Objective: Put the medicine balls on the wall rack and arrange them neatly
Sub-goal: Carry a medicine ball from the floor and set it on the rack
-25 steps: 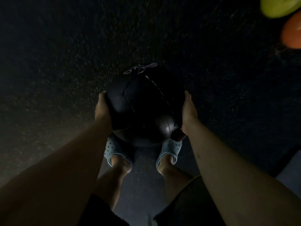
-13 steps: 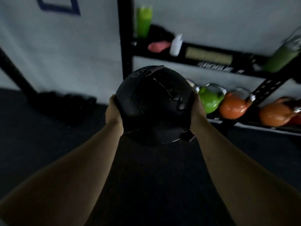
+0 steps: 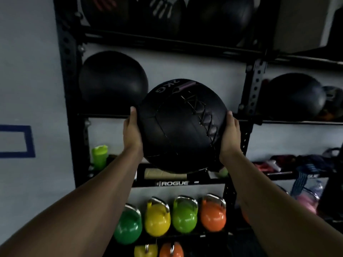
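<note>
I hold a black laced medicine ball marked 2 KG in front of the black wall rack. My left hand presses its left side and my right hand presses its right side. The ball hangs at the height of the middle shelf rail, in the gap beside another black medicine ball resting on that shelf at the left. A further black ball sits on the same level in the right bay. Several more dark balls fill the top shelf.
Below the held ball, a shelf carries a green shaker bottle and small items. Green, yellow and orange kettlebells line the lower shelves. Straps and bands clutter the right shelf. A blue taped square marks the wall at left.
The ball has been lifted from near the floor to middle-shelf height. My view has swung up from the dark floor and my feet to the rack. Both hands keep the same hold.
</note>
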